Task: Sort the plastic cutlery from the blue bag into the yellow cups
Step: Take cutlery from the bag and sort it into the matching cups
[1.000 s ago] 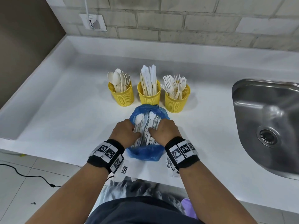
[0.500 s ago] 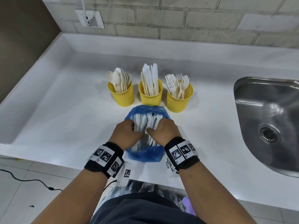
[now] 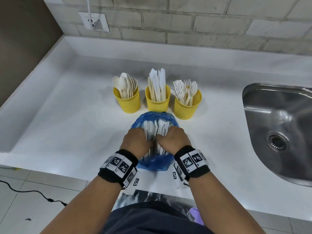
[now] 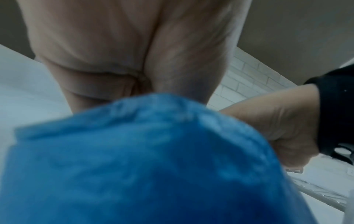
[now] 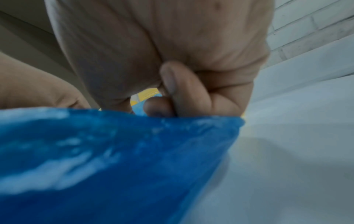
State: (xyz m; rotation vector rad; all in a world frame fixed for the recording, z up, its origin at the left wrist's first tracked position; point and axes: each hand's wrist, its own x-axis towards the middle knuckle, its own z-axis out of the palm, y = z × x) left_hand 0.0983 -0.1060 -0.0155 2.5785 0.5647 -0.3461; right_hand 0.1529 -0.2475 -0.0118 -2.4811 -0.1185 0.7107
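A blue plastic bag (image 3: 154, 163) lies on the white counter in front of me, its mouth toward three yellow mesh cups. White plastic cutlery (image 3: 156, 128) shows inside the bag's mouth. My left hand (image 3: 137, 142) and right hand (image 3: 171, 140) sit side by side on the bag, fingers curled into the cutlery bundle and bag plastic. The left cup (image 3: 127, 103) holds spoons, the middle cup (image 3: 157, 102) knives, the right cup (image 3: 187, 107) forks. Both wrist views are blurred, filled by the blue bag (image 4: 134, 166) (image 5: 95, 159) under each palm.
A steel sink (image 3: 280, 130) is set into the counter (image 3: 67, 115) at the right. A brick wall with a socket (image 3: 94, 21) runs behind the cups. The counter's front edge is just under my wrists; a cable (image 3: 33, 194) lies on the floor at left.
Both hands have stayed on the bag and drawn a little closer together over the cutlery. The view has shifted slightly; the cups have not moved.
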